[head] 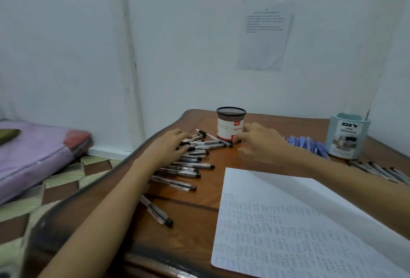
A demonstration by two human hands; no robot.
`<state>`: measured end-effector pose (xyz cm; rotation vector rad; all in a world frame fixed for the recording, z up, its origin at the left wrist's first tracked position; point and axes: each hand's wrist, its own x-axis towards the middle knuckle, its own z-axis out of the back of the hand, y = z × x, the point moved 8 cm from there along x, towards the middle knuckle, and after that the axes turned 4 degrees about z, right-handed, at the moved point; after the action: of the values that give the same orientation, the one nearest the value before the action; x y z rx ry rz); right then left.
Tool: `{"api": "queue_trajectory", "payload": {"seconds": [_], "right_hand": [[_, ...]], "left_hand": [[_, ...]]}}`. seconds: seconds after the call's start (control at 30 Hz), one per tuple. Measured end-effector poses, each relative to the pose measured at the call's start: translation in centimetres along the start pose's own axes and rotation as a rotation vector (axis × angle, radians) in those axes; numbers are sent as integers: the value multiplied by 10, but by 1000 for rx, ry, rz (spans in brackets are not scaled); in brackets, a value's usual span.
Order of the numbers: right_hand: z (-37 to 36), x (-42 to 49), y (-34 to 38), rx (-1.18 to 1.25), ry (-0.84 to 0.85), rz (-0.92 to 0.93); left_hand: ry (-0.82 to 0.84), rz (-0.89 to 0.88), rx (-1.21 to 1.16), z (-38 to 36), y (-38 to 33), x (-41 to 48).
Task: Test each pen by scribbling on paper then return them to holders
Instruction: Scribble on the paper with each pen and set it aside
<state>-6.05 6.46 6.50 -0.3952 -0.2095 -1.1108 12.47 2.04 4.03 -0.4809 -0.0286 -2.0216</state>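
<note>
As the left hand (172, 144) rests flat on crosswise black pens (195, 165), the right hand (259, 142), grip unclear, flanks the mid-frame mesh holder (230, 125).

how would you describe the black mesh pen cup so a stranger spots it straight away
Find the wooden table and look to its far edge by the wall. A round cup stands there, just past the right hand. Unlike the pale blue holder further right, it is black wire mesh wrapped in a white and red label.

Table (199, 233), pens (188, 166), mesh holder (230, 122), blue holder (346, 138), paper (288, 233)
</note>
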Motion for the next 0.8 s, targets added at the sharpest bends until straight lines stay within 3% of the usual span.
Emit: {"api": "queue_trajectory", "payload": {"seconds": [0.1,0.3,0.63,0.8], "right_hand": [[-14,38,25,-11,-14,56],[-57,67,25,58,139,-21],[-62,45,-15,398,180,-186],[-58,24,-29,413,187,-214]], "left_hand": [[-13,20,12,0,3,-1],[-24,8,14,0,0,2],[-13,-14,11,1,-6,3],[38,-28,4,-6,-10,0]]}}
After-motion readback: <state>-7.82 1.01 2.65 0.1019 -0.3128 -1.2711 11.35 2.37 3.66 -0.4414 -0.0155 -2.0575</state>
